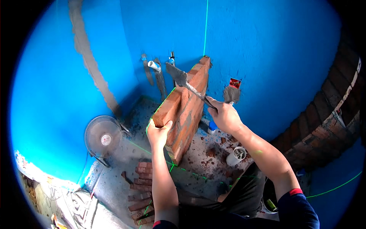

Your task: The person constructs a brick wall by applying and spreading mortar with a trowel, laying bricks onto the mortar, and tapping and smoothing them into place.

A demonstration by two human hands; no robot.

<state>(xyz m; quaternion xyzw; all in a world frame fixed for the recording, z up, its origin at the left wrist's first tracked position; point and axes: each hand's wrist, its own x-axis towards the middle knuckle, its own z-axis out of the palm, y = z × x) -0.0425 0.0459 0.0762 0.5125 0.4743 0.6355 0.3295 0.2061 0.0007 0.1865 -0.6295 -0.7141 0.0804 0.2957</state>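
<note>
A low brick wall (190, 114) runs out from the blue wall toward me. My left hand (158, 133) is closed round the near end of a brick (166, 108) on its top course, thumb on the right face. In my right hand (225, 117) is the handle of a trowel (177, 74). Its mortar-smeared blade is over the top of the brick wall, pointing up and to the left. Whether the blade touches a brick I cannot tell. A green laser line runs along the wall's top left edge.
A round fan (103, 137) stands at left, and loose bricks (142, 192) are piled near my left forearm. Right of the brick wall stand a white bucket (236, 155) and a blue-and-white container (212, 126) amid rubble. A white pipe (154, 65) and a red electrical box (235, 83) are on the blue wall.
</note>
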